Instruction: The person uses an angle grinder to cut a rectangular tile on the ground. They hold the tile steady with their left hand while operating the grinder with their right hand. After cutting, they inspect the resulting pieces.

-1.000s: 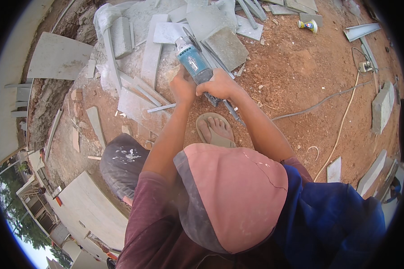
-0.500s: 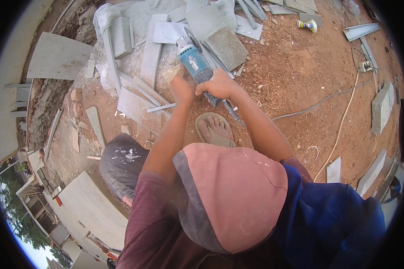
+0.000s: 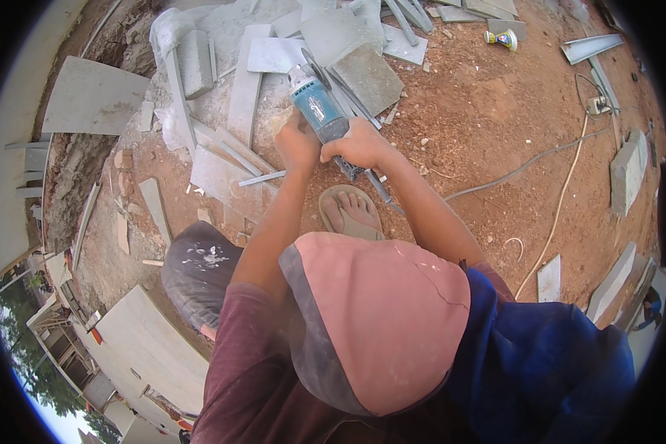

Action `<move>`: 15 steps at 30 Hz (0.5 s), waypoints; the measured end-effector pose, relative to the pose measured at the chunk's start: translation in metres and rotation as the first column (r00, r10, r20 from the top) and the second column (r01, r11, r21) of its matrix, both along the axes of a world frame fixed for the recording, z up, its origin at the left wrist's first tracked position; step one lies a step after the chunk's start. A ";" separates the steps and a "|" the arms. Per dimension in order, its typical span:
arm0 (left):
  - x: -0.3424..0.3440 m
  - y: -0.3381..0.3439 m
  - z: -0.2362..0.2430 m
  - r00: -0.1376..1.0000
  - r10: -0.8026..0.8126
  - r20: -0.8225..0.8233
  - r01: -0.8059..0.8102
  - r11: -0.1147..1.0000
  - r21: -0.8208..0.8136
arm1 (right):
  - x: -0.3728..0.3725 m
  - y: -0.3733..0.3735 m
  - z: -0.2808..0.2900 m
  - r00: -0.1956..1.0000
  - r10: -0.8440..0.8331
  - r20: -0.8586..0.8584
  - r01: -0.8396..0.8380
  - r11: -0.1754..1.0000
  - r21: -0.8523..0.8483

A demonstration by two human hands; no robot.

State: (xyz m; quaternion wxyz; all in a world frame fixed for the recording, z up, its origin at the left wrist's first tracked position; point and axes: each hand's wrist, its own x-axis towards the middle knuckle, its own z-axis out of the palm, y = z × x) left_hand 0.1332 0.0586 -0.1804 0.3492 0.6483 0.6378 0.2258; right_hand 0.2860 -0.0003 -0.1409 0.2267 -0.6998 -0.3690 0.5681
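Observation:
A teal and grey angle grinder (image 3: pixel 320 107) slants away from me, its thin disc (image 3: pixel 317 68) at the far end, over pale stone pieces. My right hand (image 3: pixel 357 144) is closed around its rear body, the thumb lying across the top. Against the grinder's left side, my left hand (image 3: pixel 298 146) is closed too, its fingertips partly hidden by the tool. Just beyond the disc lies a light rectangular tile (image 3: pixel 277 55). A rough grey slab (image 3: pixel 364 78) rests right of the disc. The exact point where the disc meets any stone cannot be made out.
Stone offcuts and narrow strips (image 3: pixel 248 96) crowd the ground ahead and to the left. A grey cable (image 3: pixel 518 164) runs right toward a socket box (image 3: pixel 598 105), with a pale cord (image 3: pixel 562 200) nearby. My sandalled foot (image 3: pixel 350 211) stands close below the grinder. A small tub (image 3: pixel 502 38) lies far right.
The whole view has shifted very slightly, so everything sits a little further left. Both hands keep the same hold on the grinder, which stays in almost the same place over the stones.

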 end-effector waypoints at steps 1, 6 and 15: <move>0.000 0.000 0.000 1.000 0.002 -0.001 -0.002 1.000 0.000 | -0.001 0.000 0.000 1.000 -0.001 -0.004 0.001 1.000 -0.003; -0.001 0.000 -0.006 1.000 0.006 0.029 -0.006 1.000 0.009 | 0.001 0.001 0.006 0.996 -0.029 -0.084 0.029 1.000 0.000; 0.001 0.000 -0.002 1.000 0.012 0.012 -0.012 1.000 -0.002 | 0.003 -0.001 -0.003 0.999 -0.011 -0.033 0.011 1.000 0.002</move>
